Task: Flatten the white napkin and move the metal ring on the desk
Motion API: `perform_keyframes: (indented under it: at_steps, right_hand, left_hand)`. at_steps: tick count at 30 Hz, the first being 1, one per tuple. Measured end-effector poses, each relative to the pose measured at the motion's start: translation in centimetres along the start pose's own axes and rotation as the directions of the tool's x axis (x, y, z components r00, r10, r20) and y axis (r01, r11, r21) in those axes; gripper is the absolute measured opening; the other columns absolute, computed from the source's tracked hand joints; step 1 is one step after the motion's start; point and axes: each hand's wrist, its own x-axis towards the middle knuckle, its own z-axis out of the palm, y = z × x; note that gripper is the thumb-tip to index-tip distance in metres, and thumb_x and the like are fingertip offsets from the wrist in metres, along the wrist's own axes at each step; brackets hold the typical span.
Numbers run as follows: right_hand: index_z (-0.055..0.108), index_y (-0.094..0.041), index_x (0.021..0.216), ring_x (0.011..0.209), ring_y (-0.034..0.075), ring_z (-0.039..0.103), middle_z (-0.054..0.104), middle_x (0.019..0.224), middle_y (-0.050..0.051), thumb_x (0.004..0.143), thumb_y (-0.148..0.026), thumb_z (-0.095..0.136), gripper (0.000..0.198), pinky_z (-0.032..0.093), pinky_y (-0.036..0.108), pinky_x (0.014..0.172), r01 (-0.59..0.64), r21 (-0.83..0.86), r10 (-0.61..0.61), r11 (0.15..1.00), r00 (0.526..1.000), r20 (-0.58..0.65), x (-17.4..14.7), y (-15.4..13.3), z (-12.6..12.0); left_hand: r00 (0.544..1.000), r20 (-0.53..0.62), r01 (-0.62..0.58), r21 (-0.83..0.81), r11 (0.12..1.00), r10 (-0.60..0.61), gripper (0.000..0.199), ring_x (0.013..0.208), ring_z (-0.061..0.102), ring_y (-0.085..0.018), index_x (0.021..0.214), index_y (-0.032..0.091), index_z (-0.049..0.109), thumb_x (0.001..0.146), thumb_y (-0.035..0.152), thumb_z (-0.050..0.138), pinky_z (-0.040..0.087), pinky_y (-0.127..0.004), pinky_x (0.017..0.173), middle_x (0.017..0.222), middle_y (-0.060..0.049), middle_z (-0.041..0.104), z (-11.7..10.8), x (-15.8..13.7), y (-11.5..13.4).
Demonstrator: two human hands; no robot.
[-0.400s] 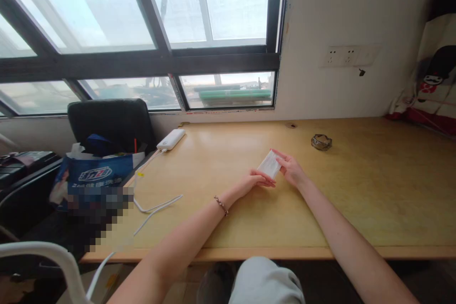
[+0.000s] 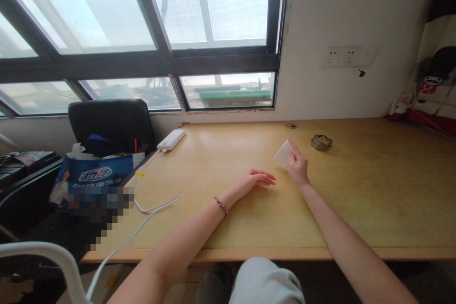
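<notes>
My right hand (image 2: 298, 167) pinches a thin white folded sheet that looks like a tissue (image 2: 283, 156). It is tilted up over the wooden desk (image 2: 221, 152), with its free corner pointing left. My left hand (image 2: 259, 178), below and left of the sheet, rests near the desk surface with nothing in it. Its fingers stretch to the right, a little apart, and do not touch the sheet. A beaded bracelet (image 2: 221, 206) circles the left wrist. Beyond my right hand, to the right, stands a small dark glassy dish like an ashtray (image 2: 321, 143).
A white power bank (image 2: 171, 139) lies at the desk's left edge, with a white cable (image 2: 156, 209) trailing from it. To the left, a blue bag (image 2: 96, 171) sits on a black chair (image 2: 110, 118). Wall sockets (image 2: 341, 56) are above the desk, right of the window.
The white sheet has left my left hand. My right hand has carried it up and to the right, turning it on edge. My left hand has stayed in place.
</notes>
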Motion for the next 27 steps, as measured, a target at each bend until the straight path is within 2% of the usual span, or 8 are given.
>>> perform_keyframes:
  at_steps: [2, 4, 7, 13, 15, 19, 21, 27]
  right_hand:
    - [0.038, -0.025, 0.125, 0.108, 0.016, 0.047, 0.049, 0.12, 0.003, 0.082, -0.02, 0.031, 0.044, 0.037, 0.032, 0.092, 0.217, -0.113, -0.193, 0.97, 0.963, 0.19, -1.0, -1.2, 0.7]
    - [0.029, -0.026, 0.129, 0.108, 0.016, 0.046, 0.05, 0.12, 0.002, 0.081, -0.022, 0.037, 0.049, 0.037, 0.031, 0.092, 0.366, -0.104, -0.29, 0.925, 0.855, 0.431, -2.1, -2.3, 1.6]
    - [0.019, -0.025, 0.132, 0.109, 0.018, 0.046, 0.05, 0.12, 0.003, 0.077, -0.032, 0.049, 0.064, 0.037, 0.032, 0.091, 0.394, -0.077, -0.297, 0.916, 0.795, 0.53, -2.8, -3.4, 2.2]
    - [0.03, -0.018, 0.126, 0.1, 0.02, 0.053, 0.056, 0.111, 0.009, 0.08, -0.042, 0.042, 0.053, 0.041, 0.034, 0.086, -0.005, -0.077, 0.011, 0.997, 0.997, 0.074, -0.9, -1.0, 1.1]
    - [0.04, -0.016, 0.118, 0.094, 0.021, 0.056, 0.059, 0.105, 0.01, 0.075, -0.045, 0.048, 0.053, 0.045, 0.034, 0.079, -0.224, 0.02, 0.223, 0.974, 0.974, 0.043, -0.2, 0.5, 0.9]
    - [0.056, -0.014, 0.093, 0.07, 0.018, 0.061, 0.064, 0.084, 0.009, 0.07, -0.047, 0.054, 0.041, 0.049, 0.029, 0.059, -0.597, 0.291, 0.484, 0.747, 0.79, 0.377, 0.0, 1.6, 1.1]
    - [0.058, -0.014, 0.089, 0.064, 0.015, 0.06, 0.064, 0.079, 0.006, 0.064, -0.042, 0.063, 0.038, 0.048, 0.025, 0.055, -0.612, 0.369, 0.458, 0.7, 0.781, 0.425, -0.2, 1.4, 1.2]
    - [0.06, -0.013, 0.088, 0.06, 0.013, 0.057, 0.063, 0.074, 0.004, 0.052, -0.036, 0.071, 0.044, 0.043, 0.022, 0.052, -0.463, 0.425, 0.406, 0.778, 0.886, 0.224, -0.1, 1.1, 0.9]
  left_hand:
    - [0.999, -0.042, -0.033, -0.122, 0.992, 0.028, 0.033, 0.09, 0.058, -0.021, 0.095, 0.01, 0.06, 0.074, 0.034, 0.054, 0.038, -0.036, 0.087, 0.101, -0.014, 0.06, -0.3, 0.3, -0.1]
    - [0.995, -0.088, -0.061, -0.252, 0.966, 0.04, 0.039, 0.093, 0.057, -0.02, 0.098, 0.012, 0.058, 0.077, 0.042, 0.048, 0.038, -0.035, 0.087, 0.103, -0.012, 0.059, -0.7, 0.7, -0.3]
    - [0.989, -0.136, -0.1, -0.348, 0.932, 0.056, 0.039, 0.095, 0.055, -0.021, 0.102, 0.012, 0.055, 0.079, 0.042, 0.044, 0.04, -0.035, 0.086, 0.105, -0.011, 0.058, -1.3, 1.0, -0.6]
    - [0.991, -0.133, -0.07, -0.332, 0.941, 0.027, 0.033, 0.091, 0.057, -0.024, 0.106, 0.009, 0.054, 0.076, 0.025, 0.051, 0.042, -0.04, 0.084, 0.108, -0.014, 0.057, -1.5, 0.7, -0.6]
    - [0.992, -0.122, -0.057, -0.335, 0.94, 0.017, 0.035, 0.091, 0.057, -0.025, 0.107, 0.009, 0.054, 0.076, 0.025, 0.051, 0.042, -0.042, 0.083, 0.109, -0.015, 0.056, -1.4, 0.6, -0.4]
    - [0.995, -0.103, -0.05, -0.336, 0.941, 0.017, 0.035, 0.093, 0.055, -0.026, 0.106, 0.011, 0.054, 0.074, 0.026, 0.052, 0.042, -0.043, 0.082, 0.11, -0.014, 0.056, -1.3, 0.4, -0.1]
    - [0.994, -0.109, -0.047, -0.307, 0.95, 0.014, 0.036, 0.091, 0.056, -0.025, 0.104, 0.011, 0.055, 0.074, 0.029, 0.053, 0.044, -0.041, 0.079, 0.108, -0.014, 0.057, -1.2, 0.5, -0.2]
    - [0.919, -0.381, -0.101, 0.023, 0.995, 0.102, 0.035, 0.071, 0.06, -0.017, 0.09, 0.011, 0.059, 0.064, 0.034, 0.065, 0.048, -0.028, 0.064, 0.082, -0.009, 0.065, -0.6, 0.8, -0.6]
